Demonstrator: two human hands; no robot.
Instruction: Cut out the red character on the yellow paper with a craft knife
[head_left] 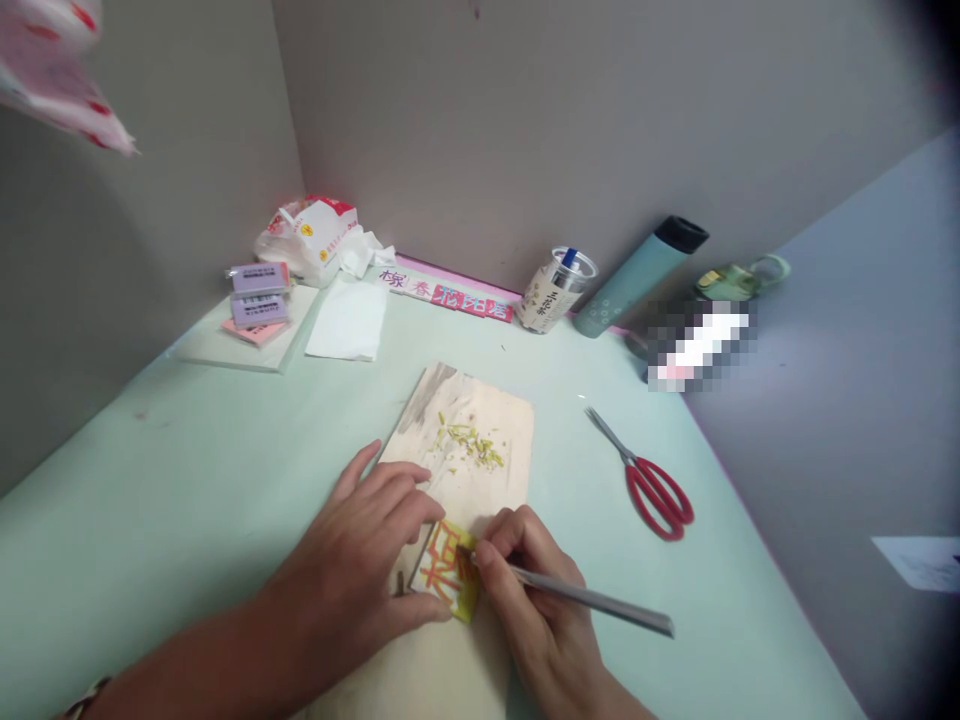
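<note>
A small yellow-and-white carving block (439, 572) with an orange-red character on it lies on a wooden board (480, 400). My left hand (375, 550) grips the block's edges between thumb and index finger, its other fingers resting over the board. Pinched in my right hand (532, 590) is a slim silver craft knife (600, 598), its tip at the block's right side and mostly hidden by the fingers. Yellow-green shavings (472, 442) are scattered on the board beyond the block.
Red-handled scissors (656, 495) lie to the right. Along the back stand a clear cup (551, 295), a teal bottle (637, 280) and a green-topped bottle (731, 280), beside a row of character blocks (450, 295). At back left are wrapped packs (259, 295), white paper (349, 320) and a plastic bag (311, 235).
</note>
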